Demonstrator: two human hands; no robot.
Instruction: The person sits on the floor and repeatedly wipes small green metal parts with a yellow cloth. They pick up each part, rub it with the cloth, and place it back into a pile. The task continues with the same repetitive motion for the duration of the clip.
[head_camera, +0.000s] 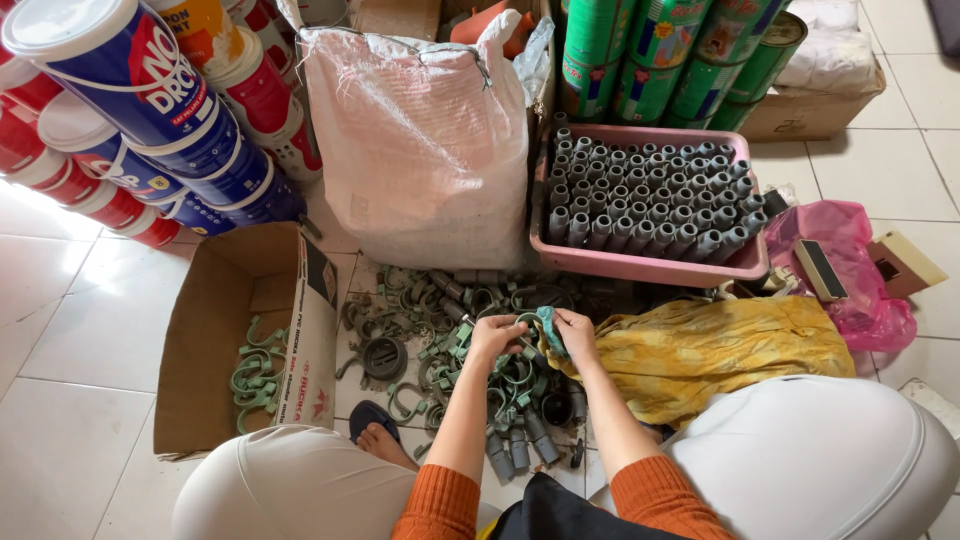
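My left hand (496, 335) pinches a small grey-green pipe clamp, and my right hand (573, 332) grips a teal rag (549, 328) pressed against that clamp. Both hands meet above a heap of dusty grey-green pipe clamps and fittings (440, 330) spread on the tiled floor. Orange sleeves cover both forearms. A few short grey pipe pieces (520, 445) lie just below my hands, near my bare foot in a dark sandal (375, 430).
An open cardboard box (210, 330) at the left holds several green clamps (255, 375). A pink tray (640, 262) of upright grey pipe sockets stands behind, beside a white sack (420, 140). Paint buckets (130, 90), green cans (660, 50), yellow cloth (710, 350) and a pink bag (850, 270) surround me.
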